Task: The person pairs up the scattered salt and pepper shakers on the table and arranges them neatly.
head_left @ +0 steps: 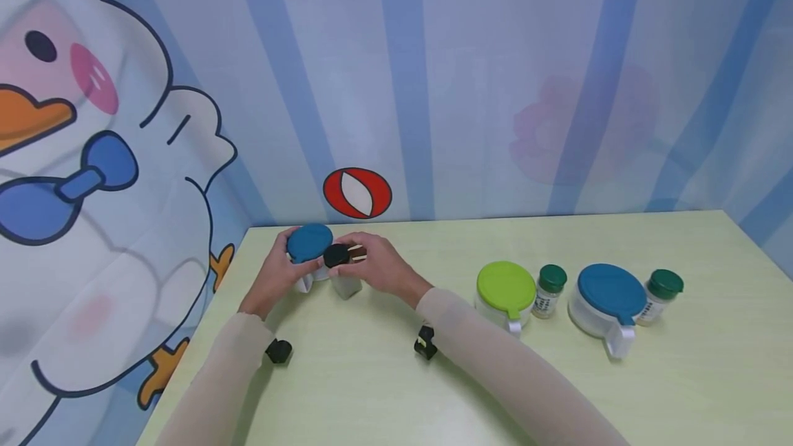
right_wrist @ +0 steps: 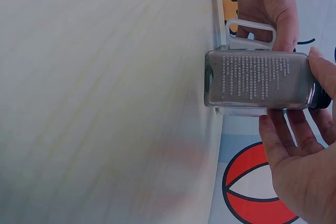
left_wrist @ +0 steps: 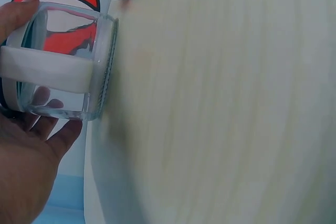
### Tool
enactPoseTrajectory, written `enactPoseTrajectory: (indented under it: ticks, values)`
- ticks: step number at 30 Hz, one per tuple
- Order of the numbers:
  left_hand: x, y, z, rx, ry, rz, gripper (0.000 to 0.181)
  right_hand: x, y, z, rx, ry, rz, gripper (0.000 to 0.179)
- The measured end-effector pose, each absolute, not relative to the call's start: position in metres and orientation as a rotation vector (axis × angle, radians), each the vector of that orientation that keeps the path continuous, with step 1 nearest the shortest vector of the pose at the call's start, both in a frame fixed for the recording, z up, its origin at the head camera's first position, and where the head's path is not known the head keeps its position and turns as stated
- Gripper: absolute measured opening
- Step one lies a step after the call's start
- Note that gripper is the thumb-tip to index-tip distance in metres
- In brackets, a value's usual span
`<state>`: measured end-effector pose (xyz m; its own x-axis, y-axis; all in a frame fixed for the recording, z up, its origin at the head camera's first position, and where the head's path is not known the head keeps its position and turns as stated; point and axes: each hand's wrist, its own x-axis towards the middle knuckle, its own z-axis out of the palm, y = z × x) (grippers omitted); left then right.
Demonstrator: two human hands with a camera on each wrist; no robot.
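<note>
In the head view my left hand (head_left: pixel 275 277) grips a glass jar with a blue lid (head_left: pixel 310 242) at the table's back left. Its clear body and white handle (left_wrist: pixel 52 69) show in the left wrist view. Close beside it, my right hand (head_left: pixel 383 267) holds a square pepper bottle (right_wrist: pixel 257 80) with a black cap (head_left: pixel 336 255), fingers and thumb around its upper part. The bottle is upright, filled with grey-brown powder and printed with small white text. Whether bottle and jar touch each other I cannot tell.
To the right stand a lime-lidded jar (head_left: pixel 505 286), a green-capped shaker (head_left: pixel 549 288), a second blue-lidded jar (head_left: pixel 610 293) and another green-capped shaker (head_left: pixel 663 288). A printed wall (head_left: pixel 458 122) rises behind the table (head_left: pixel 347 391). Small black devices (head_left: pixel 425 343) sit at both wrists.
</note>
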<state>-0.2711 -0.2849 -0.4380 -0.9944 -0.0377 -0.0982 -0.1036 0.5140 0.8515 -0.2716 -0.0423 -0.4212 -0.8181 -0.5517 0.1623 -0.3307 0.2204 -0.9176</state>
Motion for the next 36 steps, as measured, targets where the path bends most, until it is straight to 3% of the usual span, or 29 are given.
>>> enactPoseTrajectory:
  ticks: [27,36]
  values:
    - [-0.2661,-0.2801,-0.4340,-0.149,2.746,1.456,0.109,-0.2763,-0.0413,-0.4196,-0.826,2.293,-1.657,0.039]
    - [-0.2624,-0.2782,-0.4294,-0.180,2.785,1.428,0.108,-0.2746,-0.0342,-0.4171,-0.812,2.309,-1.633,0.045]
